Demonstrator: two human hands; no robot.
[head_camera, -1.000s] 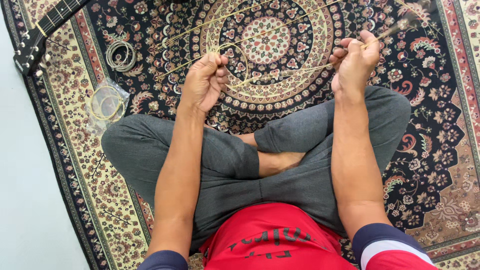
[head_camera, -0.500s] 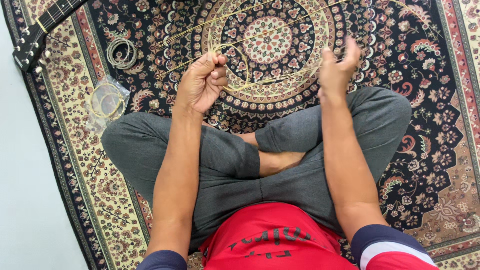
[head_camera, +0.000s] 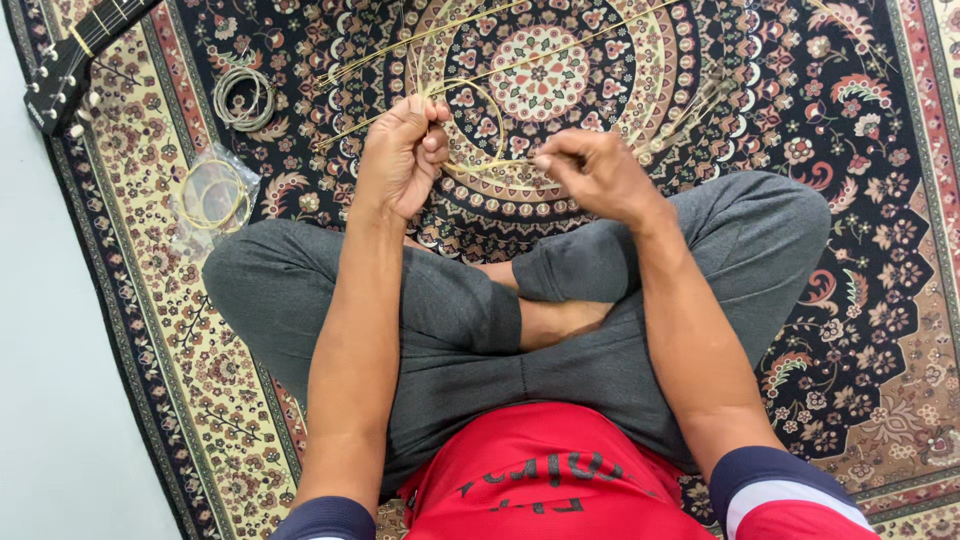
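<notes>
**Both hands on a loop of golden wire above the rug's medallion**

Here we are, looking straight down at a person sitting cross-legged on a patterned dark-blue and cream woven rug (head_camera: 850, 130). The left hand (head_camera: 400, 155) is curled into a fist, grip closed around a bundle of thin golden wire strings (head_camera: 470, 95); the strings form a loop just right of that fist. The right hand (head_camera: 595, 170) sits just beside the loop, thumb and forefinger pinched shut on a strand at the loop's lower edge. Long loose ends of the same strings fan away from the left fist across the round floral medallion (head_camera: 545, 65) at the rug's centre.

Left of the left hand, well apart from it, lies a small grey coil of wire (head_camera: 243, 97) on the rug. Nearer the person from that coil is a clear plastic bag holding a yellowish coiled string (head_camera: 212, 195). Beyond the coil, at the rug's far left corner, a black guitar headstock with white tuning pegs (head_camera: 62, 80) pokes into view.
</notes>
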